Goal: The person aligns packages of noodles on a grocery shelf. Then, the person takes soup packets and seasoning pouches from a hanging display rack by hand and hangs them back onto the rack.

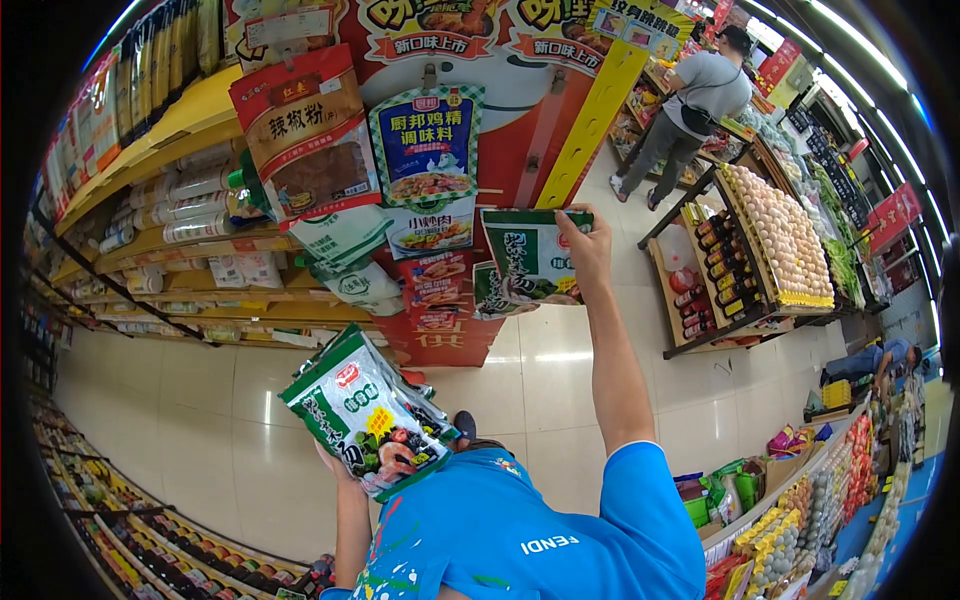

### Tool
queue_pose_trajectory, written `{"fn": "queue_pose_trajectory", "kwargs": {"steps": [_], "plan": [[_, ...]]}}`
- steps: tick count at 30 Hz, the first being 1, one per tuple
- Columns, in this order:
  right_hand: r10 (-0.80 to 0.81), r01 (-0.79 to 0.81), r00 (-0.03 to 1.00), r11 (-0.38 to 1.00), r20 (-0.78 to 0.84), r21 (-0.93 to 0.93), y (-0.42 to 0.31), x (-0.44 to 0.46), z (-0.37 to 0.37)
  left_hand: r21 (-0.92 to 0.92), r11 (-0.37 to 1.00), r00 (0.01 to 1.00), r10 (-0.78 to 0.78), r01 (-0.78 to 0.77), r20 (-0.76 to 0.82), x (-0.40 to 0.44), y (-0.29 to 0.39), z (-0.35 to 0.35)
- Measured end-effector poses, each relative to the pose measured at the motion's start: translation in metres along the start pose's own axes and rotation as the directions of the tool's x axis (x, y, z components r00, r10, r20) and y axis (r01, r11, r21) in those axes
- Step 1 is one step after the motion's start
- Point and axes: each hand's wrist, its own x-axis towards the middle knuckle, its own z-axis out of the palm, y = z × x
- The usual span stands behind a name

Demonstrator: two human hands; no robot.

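Observation:
My left hand (pixel 343 468), low in front of my body, is closed under a stack of green-and-white seaweed soup packets (pixel 375 415). Prawns and dark seaweed are printed on the front one. My right hand (pixel 588 250) reaches forward and grips the upper right corner of another seaweed soup packet (pixel 528 255), beside the red display panel. Behind and below that packet shows part of a similar packet (pixel 494 290). To its left hang a blue-and-green seasoning bag (pixel 428 145) and a red bag of chilli powder (pixel 305 135). Whether the gripped packet still hangs from a hook, I cannot tell.
Shelves (pixel 190 255) with bottles and bags run along the left. At the right stands a rack with a tray of eggs (pixel 775 235) above dark bottles. A person (pixel 705 95) stands farther back. Another person (pixel 880 365) bends over at the far right.

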Motion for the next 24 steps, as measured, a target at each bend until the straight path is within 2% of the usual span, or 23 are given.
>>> {"fn": "queue_pose_trajectory", "kwargs": {"steps": [13,24], "plan": [[0.085,-0.084,0.995,0.996,-0.049,0.023,-0.0003,-0.0028,0.0024,0.005,1.000,0.999,-0.029,0.028,0.038,-0.0016,0.0044,-0.0009],[0.109,-0.116,0.990,0.991,-0.094,-0.073,-0.0011,-0.0001,0.0039,0.003,0.999,0.996,-0.051,0.051,0.074,-0.0039,0.0051,0.0029]]}}
